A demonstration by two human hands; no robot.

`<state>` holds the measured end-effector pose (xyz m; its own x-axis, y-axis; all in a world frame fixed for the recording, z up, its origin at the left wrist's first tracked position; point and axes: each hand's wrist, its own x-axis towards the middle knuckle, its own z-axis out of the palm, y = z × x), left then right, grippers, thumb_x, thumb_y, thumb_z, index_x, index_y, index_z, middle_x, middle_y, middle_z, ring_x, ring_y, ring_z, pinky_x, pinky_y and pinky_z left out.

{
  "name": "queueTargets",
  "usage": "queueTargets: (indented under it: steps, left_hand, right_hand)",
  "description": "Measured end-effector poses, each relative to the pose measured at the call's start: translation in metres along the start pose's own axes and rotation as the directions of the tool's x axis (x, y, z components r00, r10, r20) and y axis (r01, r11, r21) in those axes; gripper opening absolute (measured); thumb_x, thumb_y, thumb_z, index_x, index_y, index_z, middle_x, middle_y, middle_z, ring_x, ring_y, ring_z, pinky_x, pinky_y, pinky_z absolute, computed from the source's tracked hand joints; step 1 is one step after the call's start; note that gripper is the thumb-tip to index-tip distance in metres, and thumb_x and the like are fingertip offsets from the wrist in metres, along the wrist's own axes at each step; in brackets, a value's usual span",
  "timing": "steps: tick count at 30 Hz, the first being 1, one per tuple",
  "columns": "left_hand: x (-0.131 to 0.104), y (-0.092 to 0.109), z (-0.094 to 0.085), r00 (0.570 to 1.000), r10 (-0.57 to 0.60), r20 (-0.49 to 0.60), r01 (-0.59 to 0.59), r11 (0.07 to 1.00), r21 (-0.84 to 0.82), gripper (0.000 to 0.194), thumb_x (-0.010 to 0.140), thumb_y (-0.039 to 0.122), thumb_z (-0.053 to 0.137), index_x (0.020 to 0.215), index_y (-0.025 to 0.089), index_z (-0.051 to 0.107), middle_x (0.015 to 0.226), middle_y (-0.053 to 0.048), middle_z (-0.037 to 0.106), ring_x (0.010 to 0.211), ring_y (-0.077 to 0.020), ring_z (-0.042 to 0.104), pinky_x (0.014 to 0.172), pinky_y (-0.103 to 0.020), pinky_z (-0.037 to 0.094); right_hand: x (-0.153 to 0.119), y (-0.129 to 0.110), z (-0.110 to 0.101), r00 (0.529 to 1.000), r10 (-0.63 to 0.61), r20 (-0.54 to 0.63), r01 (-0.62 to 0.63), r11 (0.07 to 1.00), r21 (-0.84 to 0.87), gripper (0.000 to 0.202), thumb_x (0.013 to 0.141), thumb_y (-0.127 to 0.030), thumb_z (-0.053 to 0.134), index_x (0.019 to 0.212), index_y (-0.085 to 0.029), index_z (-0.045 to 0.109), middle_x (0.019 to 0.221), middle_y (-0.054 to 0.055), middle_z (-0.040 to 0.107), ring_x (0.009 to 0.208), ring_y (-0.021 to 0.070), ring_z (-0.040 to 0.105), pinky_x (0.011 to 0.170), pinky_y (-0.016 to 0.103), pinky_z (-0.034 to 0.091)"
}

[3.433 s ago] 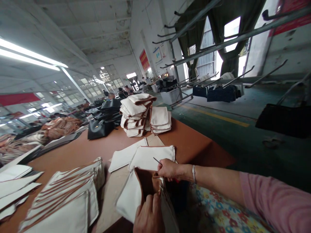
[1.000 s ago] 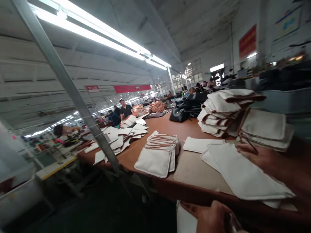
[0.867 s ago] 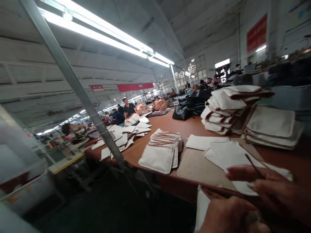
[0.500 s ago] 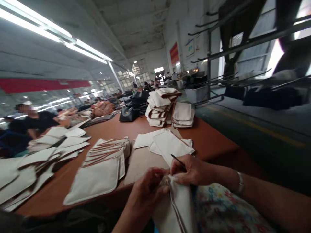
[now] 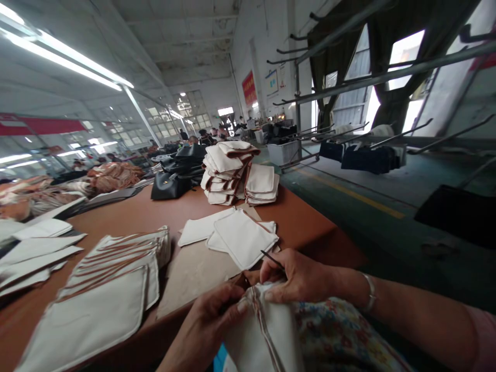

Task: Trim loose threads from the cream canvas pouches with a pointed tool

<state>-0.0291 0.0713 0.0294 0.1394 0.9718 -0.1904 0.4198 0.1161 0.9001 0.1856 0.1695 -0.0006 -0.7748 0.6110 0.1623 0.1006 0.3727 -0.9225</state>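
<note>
Over my lap I hold a white fabric piece (image 5: 248, 330) with a brown-edged seam running down its middle. My left hand (image 5: 217, 315) pinches its upper left edge between thumb and fingers. On the other side, my right hand (image 5: 294, 276) grips the piece's top edge with the thumb. A thin dark pointed tool (image 5: 273, 259) also sticks out of the right hand's fingers; its exact kind I cannot make out. Just beyond the hands, several white stitched panels (image 5: 246, 235) lie overlapping on a beige board (image 5: 194, 279).
A row of white brown-edged panels (image 5: 96, 305) lies at left on the brown table (image 5: 174, 209). Farther back stand a tall stack of panels (image 5: 225, 170) and black bags (image 5: 170, 186). Metal racks (image 5: 349, 85) with hooks and a grey bin (image 5: 284, 153) are at right.
The view has turned to the right, so the table's things appear farther left. My left hand has shifted a little away from the right along the piece. Both hands keep hold of it.
</note>
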Motion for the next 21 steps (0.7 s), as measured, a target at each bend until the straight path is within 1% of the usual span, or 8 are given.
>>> queueTargets:
  steps: [4, 7, 10, 13, 15, 18, 20, 21]
  left_hand:
    - [0.006, -0.008, 0.008, 0.998, -0.036, 0.045, 0.041, 0.990, -0.132, 0.031, 0.083, 0.046, 0.065, 0.081, 0.015, 0.065, 0.070, 0.001, 0.057, 0.065, -0.0128, 0.047, 0.057, -0.020, 0.036]
    - [0.009, -0.016, 0.009, 0.993, -0.013, 0.119, 0.037, 0.978, -0.204, 0.030, 0.081, 0.044, 0.068, 0.081, 0.014, 0.062, 0.072, 0.000, 0.057, 0.063, -0.0112, 0.047, 0.055, -0.019, 0.035]
    - [0.013, -0.017, 0.007, 0.987, -0.001, 0.158, 0.037, 0.974, -0.226, 0.033, 0.079, 0.045, 0.071, 0.080, 0.014, 0.062, 0.073, -0.001, 0.057, 0.065, -0.0122, 0.049, 0.056, -0.020, 0.036]
    - [0.016, -0.012, 0.010, 0.990, -0.085, 0.110, 0.108, 0.970, -0.218, 0.036, 0.079, 0.049, 0.070, 0.082, 0.013, 0.065, 0.073, -0.002, 0.060, 0.065, -0.0130, 0.051, 0.057, -0.021, 0.036]
    - [0.019, -0.009, 0.015, 0.988, -0.134, 0.080, 0.150, 0.957, -0.248, 0.039, 0.077, 0.049, 0.072, 0.085, 0.012, 0.068, 0.073, -0.003, 0.062, 0.063, -0.0125, 0.051, 0.056, -0.021, 0.035]
    - [0.024, -0.008, 0.025, 0.980, -0.163, 0.114, 0.193, 0.914, -0.356, 0.042, 0.070, 0.048, 0.079, 0.086, 0.010, 0.070, 0.072, -0.004, 0.065, 0.058, -0.0112, 0.051, 0.054, -0.021, 0.035]
    - [0.025, -0.009, 0.029, 0.976, -0.175, 0.129, 0.212, 0.896, -0.389, 0.042, 0.067, 0.047, 0.082, 0.084, 0.010, 0.072, 0.068, -0.003, 0.065, 0.055, -0.0098, 0.050, 0.053, -0.020, 0.036]
    - [0.026, -0.009, 0.030, 0.976, -0.181, 0.122, 0.215, 0.894, -0.392, 0.042, 0.066, 0.046, 0.083, 0.084, 0.010, 0.072, 0.066, -0.002, 0.064, 0.054, -0.0089, 0.049, 0.052, -0.020, 0.035]
  right_hand:
    - [-0.006, 0.002, -0.004, 0.997, 0.063, 0.040, -0.066, 0.995, 0.077, 0.015, 0.080, -0.026, 0.063, 0.086, -0.012, 0.065, 0.072, -0.001, 0.059, 0.063, 0.0096, 0.047, 0.056, 0.019, 0.036]
    - [-0.007, 0.003, -0.004, 0.998, 0.054, 0.024, -0.055, 0.998, 0.025, 0.011, 0.083, -0.021, 0.056, 0.081, -0.012, 0.061, 0.069, -0.002, 0.056, 0.061, 0.0091, 0.044, 0.055, 0.019, 0.034]
    - [-0.008, 0.004, -0.001, 0.998, -0.046, -0.038, 0.039, 0.984, -0.175, 0.014, 0.086, -0.022, 0.051, 0.077, -0.013, 0.056, 0.069, 0.000, 0.055, 0.062, 0.0104, 0.045, 0.058, 0.022, 0.034]
    - [-0.006, 0.005, 0.002, 0.980, -0.187, -0.065, 0.143, 0.895, -0.423, 0.021, 0.090, -0.026, 0.047, 0.073, -0.015, 0.051, 0.070, 0.003, 0.054, 0.063, 0.0122, 0.043, 0.060, 0.027, 0.032]
    - [-0.005, 0.005, 0.003, 0.972, -0.224, -0.071, 0.166, 0.871, -0.463, 0.022, 0.091, -0.026, 0.046, 0.072, -0.016, 0.049, 0.070, 0.002, 0.053, 0.063, 0.0123, 0.041, 0.060, 0.027, 0.031]
    - [-0.003, 0.007, 0.004, 0.988, -0.122, -0.098, 0.096, 0.967, -0.236, 0.019, 0.089, -0.027, 0.048, 0.073, -0.016, 0.048, 0.067, -0.001, 0.049, 0.061, 0.0103, 0.040, 0.057, 0.024, 0.032]
    - [-0.003, 0.010, 0.006, 0.996, 0.067, -0.066, -0.062, 0.996, 0.070, 0.021, 0.089, -0.032, 0.050, 0.076, -0.017, 0.049, 0.062, -0.004, 0.044, 0.053, 0.0080, 0.037, 0.049, 0.020, 0.030]
    - [-0.003, 0.013, 0.007, 0.987, 0.157, -0.030, -0.147, 0.965, 0.219, 0.022, 0.089, -0.036, 0.051, 0.077, -0.017, 0.049, 0.058, -0.006, 0.041, 0.047, 0.0069, 0.035, 0.043, 0.019, 0.027]
